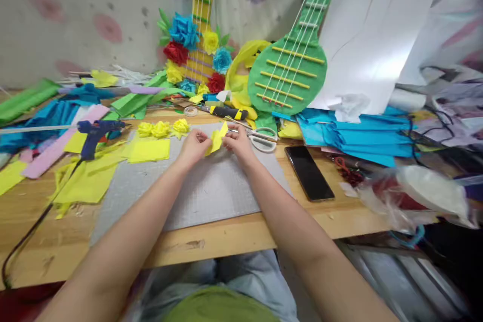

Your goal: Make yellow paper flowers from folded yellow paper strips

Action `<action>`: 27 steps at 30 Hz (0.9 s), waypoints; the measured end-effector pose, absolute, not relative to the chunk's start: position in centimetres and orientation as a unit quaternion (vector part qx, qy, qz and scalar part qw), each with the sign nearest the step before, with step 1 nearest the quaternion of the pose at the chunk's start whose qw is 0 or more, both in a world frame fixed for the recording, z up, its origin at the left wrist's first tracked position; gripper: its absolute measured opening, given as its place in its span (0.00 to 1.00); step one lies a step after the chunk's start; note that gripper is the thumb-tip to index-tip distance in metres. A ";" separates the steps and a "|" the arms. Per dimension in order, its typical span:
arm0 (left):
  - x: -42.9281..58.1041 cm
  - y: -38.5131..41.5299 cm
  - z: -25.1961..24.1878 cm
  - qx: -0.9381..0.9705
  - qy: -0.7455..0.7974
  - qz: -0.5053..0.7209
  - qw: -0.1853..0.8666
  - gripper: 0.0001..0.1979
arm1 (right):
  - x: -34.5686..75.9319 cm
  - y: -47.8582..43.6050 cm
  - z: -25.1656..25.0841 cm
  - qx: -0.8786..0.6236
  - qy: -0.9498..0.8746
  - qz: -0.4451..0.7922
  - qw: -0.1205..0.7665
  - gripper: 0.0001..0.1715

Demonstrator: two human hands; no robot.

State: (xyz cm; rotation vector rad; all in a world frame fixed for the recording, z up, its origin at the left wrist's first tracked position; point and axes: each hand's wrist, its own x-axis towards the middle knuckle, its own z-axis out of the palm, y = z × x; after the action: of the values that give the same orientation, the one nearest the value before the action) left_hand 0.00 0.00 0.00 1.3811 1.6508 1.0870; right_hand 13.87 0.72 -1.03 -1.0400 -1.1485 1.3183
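Observation:
My left hand (195,146) pinches one side of a small piece of yellow crepe paper (216,140). On its other side, my right hand (238,143) grips the same piece, so it is stretched between my fingertips above a grey cutting mat (211,196). A stack of yellow paper squares (150,150) lies left of my left hand. Behind the stack sit several small yellow paper flowers (161,129). White-handled scissors (264,140) rest just right of my right hand, their blades partly hidden behind it.
A blue glue gun (94,136) stands left, its cord trailing forward. A black phone (309,173) lies right of the mat. Behind are a yellow-and-black cutter (228,112), a green paper guitar (289,73), a flower-trimmed yellow one (202,25) and blue paper (350,136).

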 end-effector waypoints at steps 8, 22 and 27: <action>-0.4 -0.8 -1.7 0.498 0.626 0.457 0.388 0.11 | 13.2 0.6 -2.2 -0.500 -0.535 0.496 0.466 0.23; 0.1 -2.0 -0.7 0.406 0.544 0.510 0.528 0.15 | 13.2 0.1 -2.4 -0.520 -0.598 0.448 0.413 0.25; -0.2 -2.1 -0.6 0.390 0.537 0.518 0.540 0.15 | 13.4 0.0 -2.0 -0.496 -0.596 0.486 0.405 0.26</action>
State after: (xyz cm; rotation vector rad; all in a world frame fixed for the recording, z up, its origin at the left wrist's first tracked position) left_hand -0.20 -2.07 -0.63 0.9269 1.2763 1.2313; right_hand 13.40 0.00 -2.01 -1.2509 -1.5032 1.2259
